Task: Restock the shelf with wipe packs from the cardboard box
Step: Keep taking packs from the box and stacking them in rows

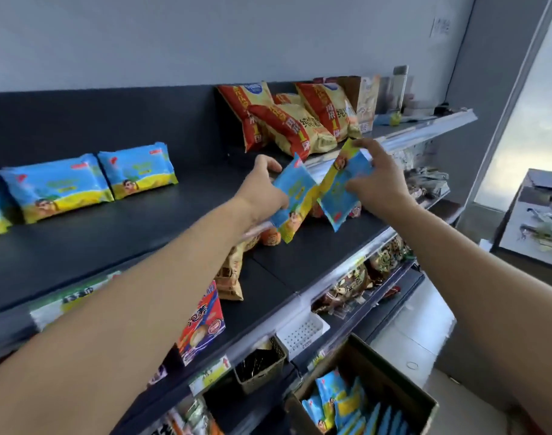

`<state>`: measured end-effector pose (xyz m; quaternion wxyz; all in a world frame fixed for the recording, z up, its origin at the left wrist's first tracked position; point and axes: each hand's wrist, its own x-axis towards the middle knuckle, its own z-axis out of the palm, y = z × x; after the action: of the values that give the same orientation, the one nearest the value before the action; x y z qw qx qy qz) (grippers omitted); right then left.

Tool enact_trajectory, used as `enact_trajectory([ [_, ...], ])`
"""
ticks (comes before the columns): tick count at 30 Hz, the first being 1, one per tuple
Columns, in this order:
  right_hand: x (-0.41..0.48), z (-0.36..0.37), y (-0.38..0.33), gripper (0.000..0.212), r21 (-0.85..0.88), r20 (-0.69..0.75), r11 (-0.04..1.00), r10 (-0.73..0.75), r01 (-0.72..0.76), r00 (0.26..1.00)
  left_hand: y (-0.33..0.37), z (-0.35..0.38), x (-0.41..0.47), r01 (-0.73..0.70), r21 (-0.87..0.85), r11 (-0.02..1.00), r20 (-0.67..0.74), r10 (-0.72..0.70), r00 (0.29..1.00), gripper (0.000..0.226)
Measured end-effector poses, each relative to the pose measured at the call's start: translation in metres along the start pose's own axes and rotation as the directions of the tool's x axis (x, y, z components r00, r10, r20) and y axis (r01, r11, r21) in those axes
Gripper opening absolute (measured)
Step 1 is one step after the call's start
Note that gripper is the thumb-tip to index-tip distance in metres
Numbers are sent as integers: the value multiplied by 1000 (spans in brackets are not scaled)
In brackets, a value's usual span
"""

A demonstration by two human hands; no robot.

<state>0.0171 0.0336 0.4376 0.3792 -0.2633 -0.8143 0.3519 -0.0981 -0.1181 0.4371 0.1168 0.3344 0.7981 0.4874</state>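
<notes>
Leaning label-out in a row toward the left end of the shelf (143, 233): the stocked wipe packs (58, 186), marking the line to be carried on rightward. Gripping one wipe pack (292, 199) in the left hand (262, 189) and pinching a second pack (343, 186) in the right hand (378, 180), both tilted just above the shelf's middle, probably for setting down in turn. Waiting below the shelf's right end: the cardboard box (394, 368), holding more packs (337, 400).

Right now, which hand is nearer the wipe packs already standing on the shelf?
Left. The left hand, gripping a wipe pack, is right of the shelved wipe packs; the right hand, gripping a second wipe pack, is farther right, past the left hand.
</notes>
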Motion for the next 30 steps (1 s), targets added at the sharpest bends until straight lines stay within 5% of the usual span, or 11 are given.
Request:
enact_trajectory([
  [3,12,27,-33,59,10,5,999,-44,44,999,-3,-45,-7,35,40,999,-160,-29,987,47],
  [8,13,90,-98,20,-3,127,968,-249,252,960,-21,-118,-39,65,77,995,-368,-32,929,41],
  [15,-17,192,-194,33,98,388,768,-615,633,686,-58,-228,-107,211,120,970,-649,-84,757,37],
  [19,-40,237,-245,35,177,500,687,-680,705,537,-82,-289,-146,307,131,943,-781,-93,618,33],
  [23,-61,281,-287,37,141,561,662,-666,736,492,-114,-340,-175,371,18,928,-848,-183,497,31],
  [30,-76,340,-337,47,102,689,563,-635,820,349,-161,-409,-205,420,-86,903,-873,-272,406,31],
])
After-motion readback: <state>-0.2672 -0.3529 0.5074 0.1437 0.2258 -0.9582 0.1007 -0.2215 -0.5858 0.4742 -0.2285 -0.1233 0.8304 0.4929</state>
